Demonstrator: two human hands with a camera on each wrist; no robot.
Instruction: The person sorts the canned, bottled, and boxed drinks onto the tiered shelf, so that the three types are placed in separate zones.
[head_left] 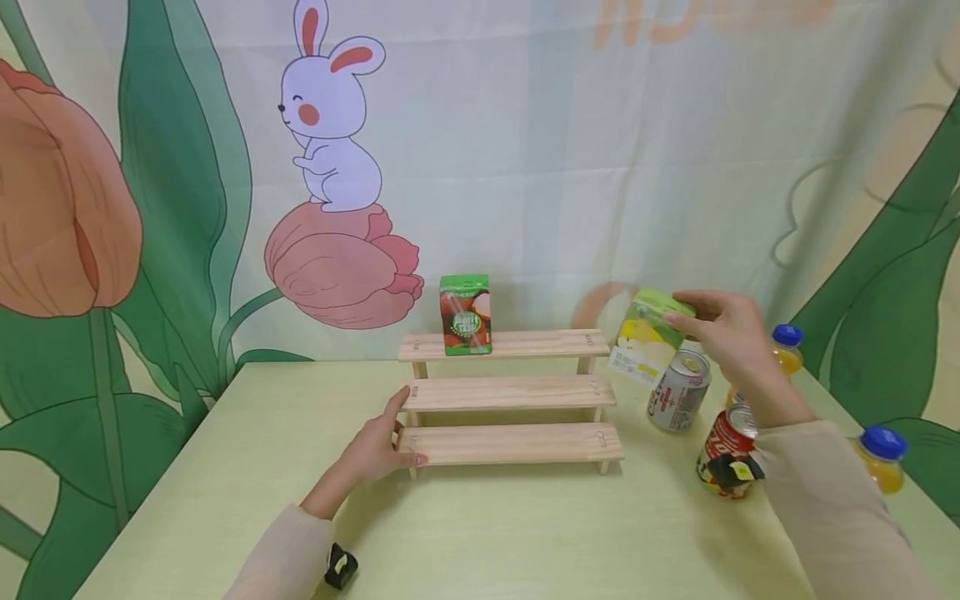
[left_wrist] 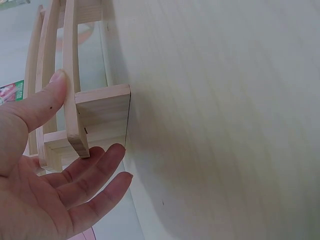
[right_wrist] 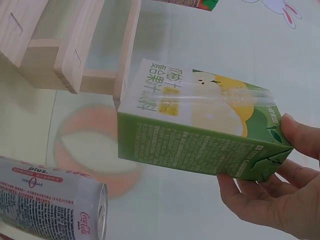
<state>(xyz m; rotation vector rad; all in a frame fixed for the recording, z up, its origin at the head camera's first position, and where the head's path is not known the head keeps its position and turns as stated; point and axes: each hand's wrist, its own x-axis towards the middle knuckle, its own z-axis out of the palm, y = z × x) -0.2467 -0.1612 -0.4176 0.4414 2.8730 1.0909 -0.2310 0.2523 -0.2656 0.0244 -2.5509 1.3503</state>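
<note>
My right hand [head_left: 723, 325] grips the top end of a green and yellow juice carton [head_left: 647, 335], holding it tilted in the air just right of the rack's top tier. In the right wrist view, fingers and thumb pinch the carton [right_wrist: 200, 120] at its top. My left hand [head_left: 375, 446] holds the left end of a three-tier wooden rack [head_left: 510, 443]; in the left wrist view its thumb presses the front board while the other fingers lie around the end. A green and red juice carton [head_left: 466, 317] stands upright on the top tier, left of the middle.
Right of the rack stand a silver cola can [head_left: 678, 392] and a red can [head_left: 727, 454]. Orange drink bottles with blue caps [head_left: 883, 446] stand farther right, partly behind my right arm. A printed curtain [head_left: 510, 167] hangs behind the table [head_left: 525, 533].
</note>
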